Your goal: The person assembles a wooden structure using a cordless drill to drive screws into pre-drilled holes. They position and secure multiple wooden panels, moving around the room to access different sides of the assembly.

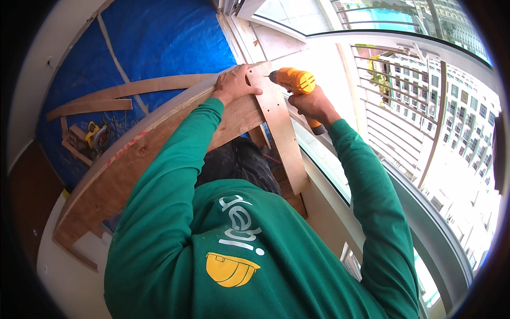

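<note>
Your right hand (314, 105) has its fingers wrapped around the handle of a yellow drill (297, 80), whose body sits just above those fingers and whose dark base shows below them. From there the bit points left, toward the pale perforated strip (284, 143); whether its tip touches the wood you cannot tell. Your left hand (234, 84) lies over the upper end of the big wooden panel (234, 125), its thumb reaching right to the edge of that strip; you cannot tell how firmly its fingers close. The strip starts just right of your left fingers and slopes down toward your body, dotted with small dark marks. The panel runs from beneath your left fingers down and to the left, past your left sleeve (172, 159). Left of those fingers, a curved wooden piece (143, 86) lies over the blue sheet (164, 37), and farther left and lower is a yellow-and-dark power tool (98, 136). Well to the right of your right fingers stands a barred railing (442, 122).
</note>
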The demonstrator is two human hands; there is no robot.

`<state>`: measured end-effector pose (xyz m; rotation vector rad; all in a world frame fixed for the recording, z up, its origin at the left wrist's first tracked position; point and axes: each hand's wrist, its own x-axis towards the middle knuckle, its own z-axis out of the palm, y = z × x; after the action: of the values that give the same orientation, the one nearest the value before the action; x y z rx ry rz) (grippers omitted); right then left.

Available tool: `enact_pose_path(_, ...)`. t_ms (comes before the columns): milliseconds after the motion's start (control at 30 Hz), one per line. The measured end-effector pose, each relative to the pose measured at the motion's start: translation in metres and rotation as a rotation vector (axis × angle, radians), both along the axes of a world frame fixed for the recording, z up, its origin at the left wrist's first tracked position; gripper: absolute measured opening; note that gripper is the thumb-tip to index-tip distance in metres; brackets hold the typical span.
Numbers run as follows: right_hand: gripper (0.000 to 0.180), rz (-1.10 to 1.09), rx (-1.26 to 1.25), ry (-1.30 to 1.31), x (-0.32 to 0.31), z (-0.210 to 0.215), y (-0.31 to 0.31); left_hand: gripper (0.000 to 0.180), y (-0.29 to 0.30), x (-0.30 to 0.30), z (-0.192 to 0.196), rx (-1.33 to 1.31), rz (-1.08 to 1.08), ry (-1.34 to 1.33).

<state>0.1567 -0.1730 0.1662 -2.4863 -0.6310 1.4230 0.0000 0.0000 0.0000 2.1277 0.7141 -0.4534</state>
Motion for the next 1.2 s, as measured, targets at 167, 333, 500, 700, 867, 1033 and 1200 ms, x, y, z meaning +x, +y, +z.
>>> enact_pose_path(167,0.039,-0.022,-0.041,-0.017,-0.002,0.004,-0.014,0.104,-0.017,0.001,-0.003,-0.048,0.024,-0.027)
enact_pose_path(333,0.038,-0.02,-0.069,-0.015,0.0,-0.006,-0.009,0.106,-0.012,0.001,-0.006,-0.029,0.031,0.008)
enact_pose_path(500,0.04,-0.012,-0.015,-0.02,0.001,-0.008,-0.012,0.105,-0.013,0.0,-0.007,-0.031,0.037,-0.028)
enact_pose_path(700,0.04,0.041,-0.049,-0.002,0.011,-0.014,-0.009,0.101,-0.017,-0.001,-0.008,-0.044,0.055,-0.033)
enact_pose_path(867,0.039,0.063,-0.005,-0.007,0.009,-0.017,-0.013,0.106,-0.015,-0.001,-0.011,-0.068,0.029,-0.022)
enact_pose_path(1033,0.039,0.059,0.033,-0.004,0.01,-0.025,-0.015,0.107,-0.018,-0.002,-0.014,-0.059,0.045,-0.068)
enact_pose_path(1200,0.037,0.066,0.005,0.017,0.014,-0.031,-0.018,0.108,-0.02,-0.003,-0.016,-0.03,0.054,-0.085)
